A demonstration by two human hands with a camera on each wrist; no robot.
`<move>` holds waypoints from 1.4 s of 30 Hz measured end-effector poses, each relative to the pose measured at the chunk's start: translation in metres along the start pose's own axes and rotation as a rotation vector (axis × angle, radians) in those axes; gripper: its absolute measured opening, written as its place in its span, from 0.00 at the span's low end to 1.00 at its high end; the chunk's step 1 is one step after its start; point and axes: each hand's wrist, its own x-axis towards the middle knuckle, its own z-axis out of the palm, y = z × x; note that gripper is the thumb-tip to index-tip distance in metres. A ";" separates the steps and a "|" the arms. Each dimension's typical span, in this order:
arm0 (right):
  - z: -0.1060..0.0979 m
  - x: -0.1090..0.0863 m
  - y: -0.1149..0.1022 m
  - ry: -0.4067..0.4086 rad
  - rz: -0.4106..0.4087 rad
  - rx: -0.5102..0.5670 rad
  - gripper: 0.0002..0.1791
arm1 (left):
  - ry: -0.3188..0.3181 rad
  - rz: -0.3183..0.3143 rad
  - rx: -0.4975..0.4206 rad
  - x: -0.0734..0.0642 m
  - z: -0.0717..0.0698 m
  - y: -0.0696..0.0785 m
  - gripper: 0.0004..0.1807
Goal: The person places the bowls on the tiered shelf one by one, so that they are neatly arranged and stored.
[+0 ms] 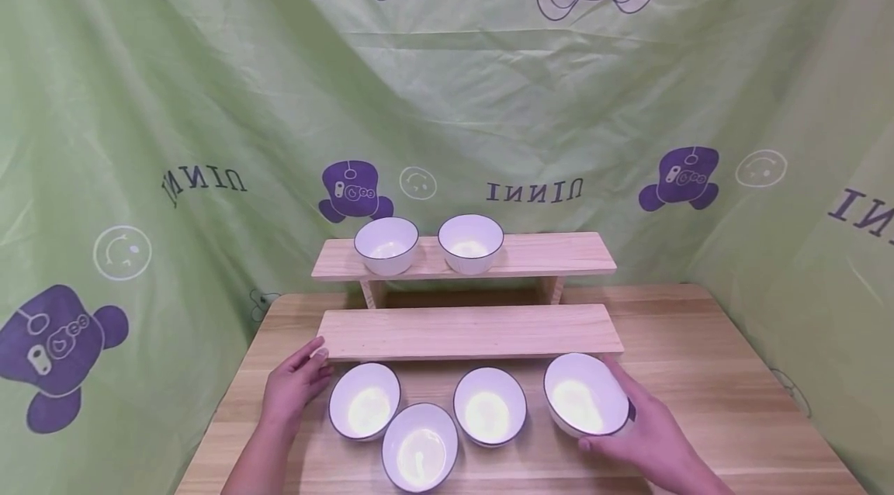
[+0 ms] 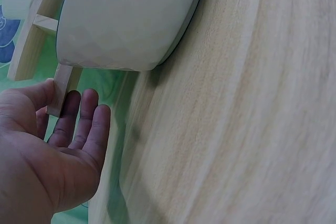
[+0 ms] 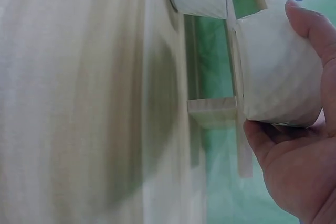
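The two hands are well apart from each other. The right hand grips the right bowl, with thumb and fingers spread around its outer wall; this white bowl is above the table, in front of the right part of the lower board. Whether it touches this board, I cannot tell. The left hand pinches the left end of the same board, between thumb and fingers. The step in hand seems to be the carrying of the held bowl; in my judgement, the next move calls for a level bowl, a firm right grip and a board kept steady by the left hand. Between the hands, the left bowl, the front bowl and the middle bowl stand upright on the table. Farther back, two more bowls, the upper left bowl and the upper right bowl, stand on the upper board, before a green printed curtain.
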 end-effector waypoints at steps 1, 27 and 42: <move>-0.001 0.001 -0.001 0.004 -0.008 -0.010 0.73 | 0.000 0.000 0.001 0.000 0.000 0.000 0.36; -0.023 0.031 -0.021 0.029 -0.032 0.090 0.71 | -0.012 0.030 0.004 0.000 0.000 0.003 0.35; -0.034 0.060 -0.035 0.035 -0.015 0.109 0.70 | -0.019 0.023 -0.007 -0.002 -0.001 0.003 0.36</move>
